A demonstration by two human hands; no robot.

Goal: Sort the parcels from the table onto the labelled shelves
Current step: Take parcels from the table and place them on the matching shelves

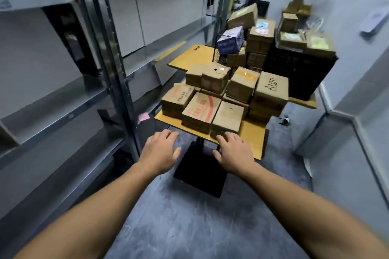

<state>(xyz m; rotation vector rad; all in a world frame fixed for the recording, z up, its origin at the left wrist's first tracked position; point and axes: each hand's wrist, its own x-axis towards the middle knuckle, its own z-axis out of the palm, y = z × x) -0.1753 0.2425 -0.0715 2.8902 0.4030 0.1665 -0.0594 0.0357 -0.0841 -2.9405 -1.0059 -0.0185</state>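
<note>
parcels (223, 94): brown cardboard boxes stacked on the desk (252, 132), about two layers, packed close together
front row: box with red print (200, 109) in the middle, plain box (228, 115) touching it on the right, another printed box (176, 101) on the left
right side: taller box marked "align" (271, 88) on top of the stack
desk: yellow-brown top on a black post with a flat black base (200, 172), standing on the grey floor (189, 216)
left hand (160, 149): stretched forward, palm down, fingers loosely spread, holding nothing, just short of the desk's near edge, below the red-print box
right hand (233, 151): stretched forward, palm down, fingers spread, holding nothing, over the desk's near edge, fingertips right by the plain box; cannot tell if touching
shelves (63, 94): grey metal racks along the left wall, several levels; labels not readable
pink note (143, 116): stuck on a lower shelf edge near the desk
second desk (189, 57): same colour, behind the first, bare at its left part
back pile (259, 33): more boxes heaped behind the desks against the far wall
black crate (294, 69): right of the pile, boxes and a paper bag on top
</note>
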